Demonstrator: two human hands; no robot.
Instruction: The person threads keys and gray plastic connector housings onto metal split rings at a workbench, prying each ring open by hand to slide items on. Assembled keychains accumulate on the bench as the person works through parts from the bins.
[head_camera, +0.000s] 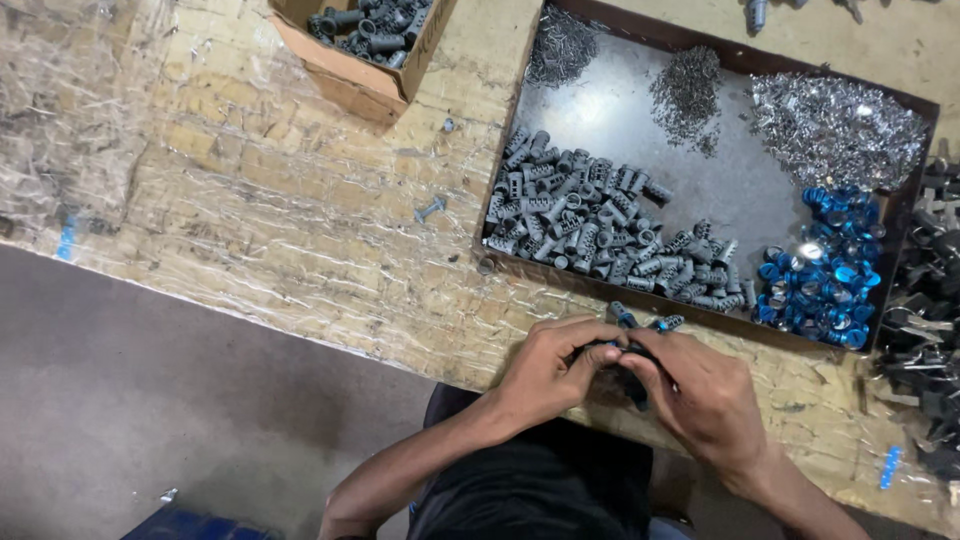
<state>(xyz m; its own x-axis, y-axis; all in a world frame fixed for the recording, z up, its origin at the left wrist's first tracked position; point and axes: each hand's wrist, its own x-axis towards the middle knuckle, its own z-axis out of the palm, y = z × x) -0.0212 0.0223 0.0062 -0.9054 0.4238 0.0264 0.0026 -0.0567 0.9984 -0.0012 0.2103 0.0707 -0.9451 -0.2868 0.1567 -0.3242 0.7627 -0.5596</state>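
My left hand (548, 368) and my right hand (697, 392) meet at the near edge of the wooden bench (280, 220), fingers closed together around a small dark part (612, 352) with blue pieces. Most of that part is hidden by my fingers. Two small grey-and-blue pieces (645, 320) lie on the bench just beyond my fingertips. Right behind them sits a shallow metal tray (640, 110) with a heap of grey ribbed plugs (590, 220), a pile of shiny blue caps (830, 265), and piles of small metal pins (835, 130).
A cardboard box (350, 75) with more grey plugs stands at the back. Dark metal parts (925, 330) are stacked at the right edge. A loose screw (430, 208) lies on the plastic-covered bench. The grey floor (150, 400) is at lower left.
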